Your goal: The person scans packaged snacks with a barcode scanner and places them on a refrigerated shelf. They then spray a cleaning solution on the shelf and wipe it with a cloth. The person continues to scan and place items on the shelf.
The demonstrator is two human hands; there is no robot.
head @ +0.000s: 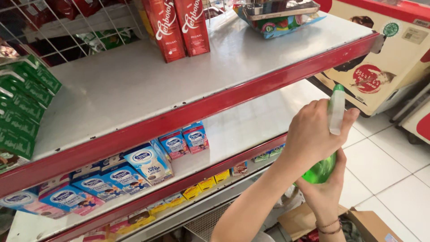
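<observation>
Left hand [313,136] — clamped on spray head | right hand [324,190] — closed, apparently cradling green bottle [320,170]

arms: two bare forearms show in the lower right of the frame, with no sleeve reaching wrist or forearm
left hand [313,139]: bare, no glove, no ring to be seen on the fingers that show
right hand [324,190]: bare, no glove; fingers mostly hidden
wrist wear: thin dark corded bracelets [329,227], two or three strands, circle the right wrist near the bottom edge
other markings: no watch or tattoo visible on either arm
</observation>
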